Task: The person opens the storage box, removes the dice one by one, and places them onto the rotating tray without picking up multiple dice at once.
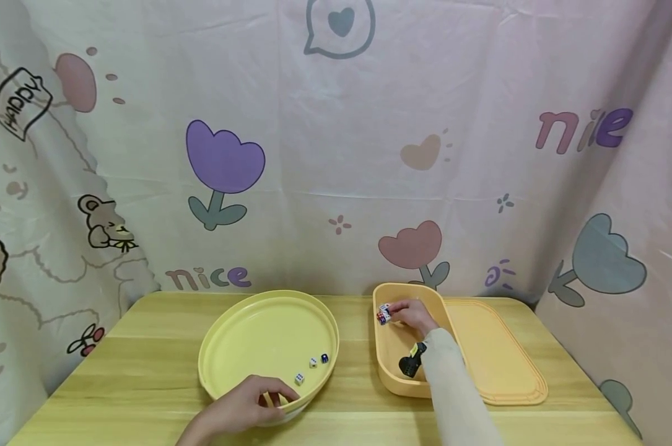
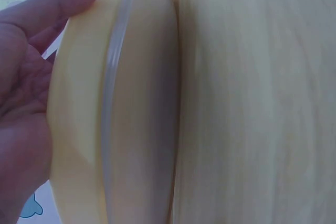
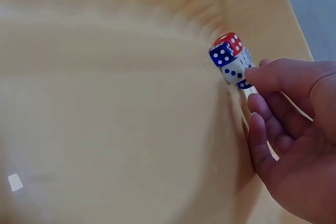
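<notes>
A round yellow tray (image 1: 241, 337) lies on the wooden table and holds two white dice (image 1: 299, 378) and a blue die (image 1: 324, 358). My left hand (image 1: 260, 401) grips the tray's near rim, fingers curled over the edge. In the left wrist view the left hand (image 2: 31, 87) lies against the tray's rim (image 2: 113, 77). My right hand (image 1: 397, 313) reaches into the orange bin (image 1: 388, 378). There its thumb and fingers pinch a cluster of dice (image 1: 383, 314) by the far wall. Close up, the right hand (image 3: 251, 92) is on a white die (image 3: 233, 70), with a red die (image 3: 229, 42) and a blue die (image 3: 222, 54) beside it.
An orange lid (image 1: 497, 356) lies flat to the right of the bin, touching it. A printed pink curtain (image 1: 336, 155) closes off the back and both sides of the table. Bare wood (image 1: 146, 365) shows left of the tray and along the front edge.
</notes>
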Demonstrator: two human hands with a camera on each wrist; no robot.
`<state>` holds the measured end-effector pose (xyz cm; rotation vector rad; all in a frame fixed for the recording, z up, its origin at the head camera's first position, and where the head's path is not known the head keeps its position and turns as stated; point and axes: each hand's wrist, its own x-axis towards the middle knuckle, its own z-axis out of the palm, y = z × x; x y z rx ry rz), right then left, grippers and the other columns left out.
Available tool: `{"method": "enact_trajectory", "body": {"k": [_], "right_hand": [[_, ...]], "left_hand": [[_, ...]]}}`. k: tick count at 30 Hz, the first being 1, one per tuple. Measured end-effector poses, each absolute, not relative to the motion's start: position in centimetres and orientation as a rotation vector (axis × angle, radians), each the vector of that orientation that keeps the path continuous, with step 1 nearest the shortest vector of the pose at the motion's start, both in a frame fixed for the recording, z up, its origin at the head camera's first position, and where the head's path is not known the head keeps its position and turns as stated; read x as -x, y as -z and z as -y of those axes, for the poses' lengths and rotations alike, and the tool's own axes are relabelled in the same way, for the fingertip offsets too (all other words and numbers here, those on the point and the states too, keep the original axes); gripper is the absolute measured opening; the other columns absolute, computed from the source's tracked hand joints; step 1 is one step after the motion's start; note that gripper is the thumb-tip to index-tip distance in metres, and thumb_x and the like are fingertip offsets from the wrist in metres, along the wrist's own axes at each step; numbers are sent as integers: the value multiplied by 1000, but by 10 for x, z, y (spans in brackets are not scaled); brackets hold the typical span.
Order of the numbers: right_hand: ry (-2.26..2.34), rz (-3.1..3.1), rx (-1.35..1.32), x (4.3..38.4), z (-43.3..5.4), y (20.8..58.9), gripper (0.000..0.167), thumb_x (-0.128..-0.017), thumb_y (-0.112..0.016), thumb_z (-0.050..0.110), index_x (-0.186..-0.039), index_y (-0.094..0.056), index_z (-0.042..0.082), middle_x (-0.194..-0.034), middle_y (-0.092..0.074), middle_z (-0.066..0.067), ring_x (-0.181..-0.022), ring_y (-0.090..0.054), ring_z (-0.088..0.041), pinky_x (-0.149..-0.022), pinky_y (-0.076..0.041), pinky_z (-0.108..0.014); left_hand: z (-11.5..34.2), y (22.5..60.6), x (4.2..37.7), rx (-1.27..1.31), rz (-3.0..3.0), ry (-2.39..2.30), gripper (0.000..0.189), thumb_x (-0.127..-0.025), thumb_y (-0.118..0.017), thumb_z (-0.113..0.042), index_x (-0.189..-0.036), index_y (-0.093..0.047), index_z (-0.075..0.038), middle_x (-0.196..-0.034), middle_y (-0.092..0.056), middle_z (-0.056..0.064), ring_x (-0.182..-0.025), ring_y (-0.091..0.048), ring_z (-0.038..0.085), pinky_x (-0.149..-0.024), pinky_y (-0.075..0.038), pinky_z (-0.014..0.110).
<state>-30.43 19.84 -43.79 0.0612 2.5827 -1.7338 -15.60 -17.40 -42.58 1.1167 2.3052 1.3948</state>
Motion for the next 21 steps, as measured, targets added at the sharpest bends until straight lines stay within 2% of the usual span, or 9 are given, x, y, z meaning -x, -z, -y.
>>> {"method": "enact_trajectory", "body": {"k": [9,16,21], "right_hand": [[1611,-2702,-24,306,-195,445,20,-67,-71,-13,-86,-69,-10,-84,-66,-10,-81,-55,-20,-69,-43,-24],[1497,-2772,-52,308,-192,444,15,-68,-73,-10,-80,-68,-2,-80,-63,-6,-79,-55,-21,-70,-43,-26],[1543,-2734,22,310,-196,447,16,-67,-74,-10,-80,-67,-4,-76,-63,-4,-76,-55,-18,-67,-44,-24]], "left_hand": [[174,425,155,-1103,-2291,-1398,19,-88,-68,-6,-106,-70,-4,-90,-64,-6,-76,-54,1,-64,-49,24],[174,423,155,-1080,-2296,-1394,19,-88,-68,-6,-107,-70,-4,-91,-64,-6,-78,-54,2,-65,-49,24],[174,422,155,-1101,-2276,-1407,18,-89,-67,-6,-107,-70,-3,-94,-66,-3,-80,-56,3,-65,-50,25]]}}
